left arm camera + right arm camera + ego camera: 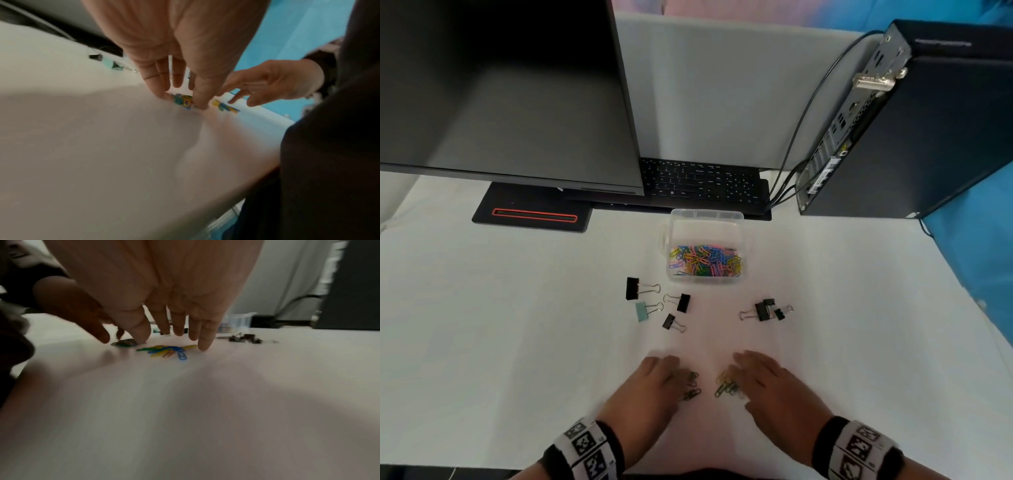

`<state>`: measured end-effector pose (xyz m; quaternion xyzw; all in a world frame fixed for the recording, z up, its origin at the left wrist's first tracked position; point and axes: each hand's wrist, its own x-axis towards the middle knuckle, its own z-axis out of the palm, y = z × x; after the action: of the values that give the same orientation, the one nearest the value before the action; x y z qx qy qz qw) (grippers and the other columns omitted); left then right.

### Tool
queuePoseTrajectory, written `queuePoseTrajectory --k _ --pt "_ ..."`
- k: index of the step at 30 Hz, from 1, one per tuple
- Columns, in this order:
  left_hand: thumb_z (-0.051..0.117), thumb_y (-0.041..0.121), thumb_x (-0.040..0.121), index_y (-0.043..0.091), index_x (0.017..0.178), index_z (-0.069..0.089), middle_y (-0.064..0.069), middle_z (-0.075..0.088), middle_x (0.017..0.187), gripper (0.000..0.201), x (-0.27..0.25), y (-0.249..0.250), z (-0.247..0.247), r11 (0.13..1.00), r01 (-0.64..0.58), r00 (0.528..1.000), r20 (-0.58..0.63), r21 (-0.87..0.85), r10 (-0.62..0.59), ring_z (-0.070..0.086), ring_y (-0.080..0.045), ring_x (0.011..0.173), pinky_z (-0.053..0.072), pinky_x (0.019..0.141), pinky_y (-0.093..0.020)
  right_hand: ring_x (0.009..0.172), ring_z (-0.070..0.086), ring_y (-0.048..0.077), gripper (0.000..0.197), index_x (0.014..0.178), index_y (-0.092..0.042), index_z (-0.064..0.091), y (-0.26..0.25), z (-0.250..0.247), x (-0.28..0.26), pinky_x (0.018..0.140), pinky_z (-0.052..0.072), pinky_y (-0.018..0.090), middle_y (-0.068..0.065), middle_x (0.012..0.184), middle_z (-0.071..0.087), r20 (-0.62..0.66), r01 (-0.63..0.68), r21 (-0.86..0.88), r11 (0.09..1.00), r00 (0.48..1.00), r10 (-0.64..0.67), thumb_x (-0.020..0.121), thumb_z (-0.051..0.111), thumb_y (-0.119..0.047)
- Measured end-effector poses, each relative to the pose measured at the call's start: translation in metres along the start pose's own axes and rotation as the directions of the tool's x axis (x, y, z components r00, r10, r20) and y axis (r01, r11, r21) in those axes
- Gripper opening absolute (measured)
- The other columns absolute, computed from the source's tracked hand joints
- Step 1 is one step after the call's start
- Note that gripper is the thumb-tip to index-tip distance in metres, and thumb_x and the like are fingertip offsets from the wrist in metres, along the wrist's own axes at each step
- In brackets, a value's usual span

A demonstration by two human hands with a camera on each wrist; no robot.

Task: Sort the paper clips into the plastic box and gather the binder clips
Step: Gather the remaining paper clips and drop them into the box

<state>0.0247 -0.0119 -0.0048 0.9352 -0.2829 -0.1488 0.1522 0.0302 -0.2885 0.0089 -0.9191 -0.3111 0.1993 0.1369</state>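
Note:
Two small piles of coloured paper clips lie on the white table near me. My left hand (679, 378) (183, 97) stands its thumb and straight fingertips on the table either side of the left pile (691, 386) (183, 100). My right hand (736, 375) (174, 340) hovers with spread straight fingers over the right pile (726, 385) (166, 351), its little finger touching the table. The clear plastic box (705, 215) further back holds many paper clips (705, 261). Several binder clips lie left (657, 305), one of them mint (642, 311); a black cluster lies right (767, 310).
A monitor (510, 96) on a black base (534, 214) stands at the back left, with a keyboard (702, 183) behind the box. A black computer tower (914, 130) with cables (784, 185) sits at the back right. The table's near edge (465, 467) is by my wrists.

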Motion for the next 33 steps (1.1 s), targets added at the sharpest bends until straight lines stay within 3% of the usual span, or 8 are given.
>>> queuePoseTrajectory --k 3,7,12,15,21,24,28,33 --pt "0.075 0.037 0.069 0.021 0.135 0.046 0.004 0.044 0.124 0.074 -0.009 -0.005 0.003 0.963 0.224 0.973 -0.015 -0.151 -0.228 0.040 -0.017 0.108 0.049 0.091 -0.031 0.117 0.037 0.021 0.077 0.150 -0.023 0.019 0.004 -0.002 -0.010 0.097 0.046 0.033 -0.003 0.139 0.030 0.021 -0.265 0.118 0.957 0.964 0.265 0.085 0.058 -0.039" --pt "0.072 0.044 0.070 0.020 0.138 0.044 0.001 0.045 0.124 0.078 0.001 0.005 0.009 0.946 0.271 0.962 0.022 -0.180 -0.272 0.039 -0.021 0.110 0.047 0.094 -0.033 0.107 0.036 0.019 0.088 0.148 -0.028 0.017 -0.011 0.007 0.002 0.094 0.046 0.030 -0.003 0.128 0.029 0.086 -0.422 0.226 0.878 0.907 0.413 0.077 0.067 -0.046" --pt "0.065 0.030 0.078 0.026 0.110 0.058 0.000 0.048 0.108 0.033 0.034 0.023 0.016 0.951 0.260 0.964 -0.012 -0.169 -0.266 0.045 -0.024 0.097 0.053 0.076 -0.041 0.099 0.043 0.024 0.043 0.120 -0.026 0.042 -0.032 0.011 0.038 0.081 0.051 0.036 0.001 0.117 0.035 0.006 -0.426 0.262 0.866 0.898 0.440 0.084 0.065 -0.026" --pt "0.063 0.019 0.081 0.021 0.090 0.059 -0.002 0.049 0.096 0.010 0.046 0.023 0.018 0.947 0.265 0.960 -0.045 -0.179 -0.277 0.047 -0.024 0.087 0.053 0.066 -0.042 0.087 0.041 0.024 0.028 0.101 -0.025 0.041 -0.036 0.008 0.053 0.066 0.046 0.035 0.002 0.107 0.036 -0.003 -0.418 0.232 0.878 0.903 0.430 0.085 0.059 -0.012" --pt "0.052 0.009 0.087 0.018 0.095 0.054 -0.004 0.047 0.103 0.012 0.065 0.026 0.000 0.925 0.339 0.941 0.045 -0.173 -0.336 0.047 -0.024 0.094 0.047 0.074 -0.034 0.085 0.045 0.026 0.024 0.098 -0.020 0.045 -0.036 -0.006 0.070 0.068 0.040 0.034 0.007 0.105 0.043 0.045 -0.401 0.229 0.887 0.914 0.402 0.084 0.050 -0.002" --pt "0.049 0.006 0.085 0.017 0.096 0.052 -0.005 0.047 0.103 0.015 0.076 0.027 -0.011 0.909 0.382 0.924 0.100 -0.167 -0.370 0.051 -0.024 0.094 0.043 0.074 -0.030 0.092 0.053 0.031 0.034 0.104 -0.016 0.049 -0.035 -0.012 0.077 0.070 0.038 0.033 0.008 0.107 0.047 0.096 -0.401 0.217 0.890 0.916 0.389 0.077 0.063 -0.001" --pt "0.049 0.008 0.087 0.015 0.097 0.055 -0.006 0.051 0.105 0.014 0.087 0.026 -0.019 0.891 0.432 0.897 0.164 -0.141 -0.410 0.056 -0.025 0.093 0.041 0.073 -0.028 0.080 0.053 0.027 0.036 0.095 -0.015 0.053 -0.027 -0.014 0.083 0.067 0.038 0.032 0.005 0.095 0.047 0.137 -0.418 0.265 0.869 0.908 0.395 0.069 0.075 -0.003" --pt "0.056 0.010 0.083 0.020 0.082 0.062 0.000 0.062 0.090 0.011 0.089 0.016 -0.031 0.821 0.495 0.867 0.218 -0.285 -0.447 0.061 -0.020 0.086 0.045 0.069 -0.024 0.080 0.058 0.027 0.013 0.086 -0.016 0.058 -0.015 -0.020 0.081 0.067 0.047 0.034 0.004 0.091 0.055 0.148 -0.425 0.379 0.822 0.905 0.399 0.083 0.052 -0.004"
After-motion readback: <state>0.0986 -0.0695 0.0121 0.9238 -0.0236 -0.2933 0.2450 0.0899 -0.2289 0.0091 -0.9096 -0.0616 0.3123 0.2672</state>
